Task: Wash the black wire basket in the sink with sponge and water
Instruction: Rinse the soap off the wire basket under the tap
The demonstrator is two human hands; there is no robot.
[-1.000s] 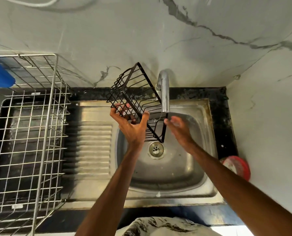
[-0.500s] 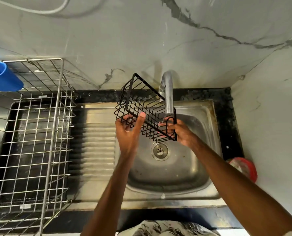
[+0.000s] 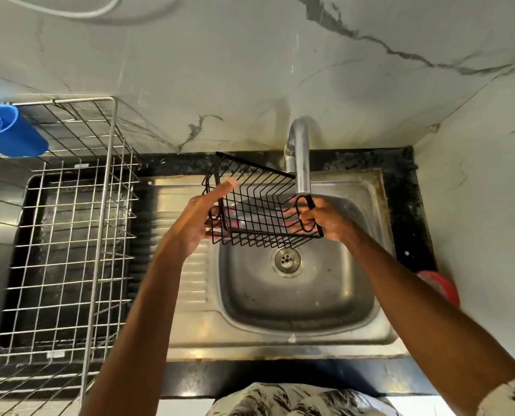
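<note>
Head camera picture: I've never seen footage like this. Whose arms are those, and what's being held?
No machine here: a person wears a camera on the head, looking down, so both arms are theirs. They face a steel sink with a tap. The right hand grips one end of a black wire basket held over the sink, at the tap's mouth; the left hand lies flat against the other end. Left of the sink stand a silver wire rack and a blue cup. No sponge shows.
</note>
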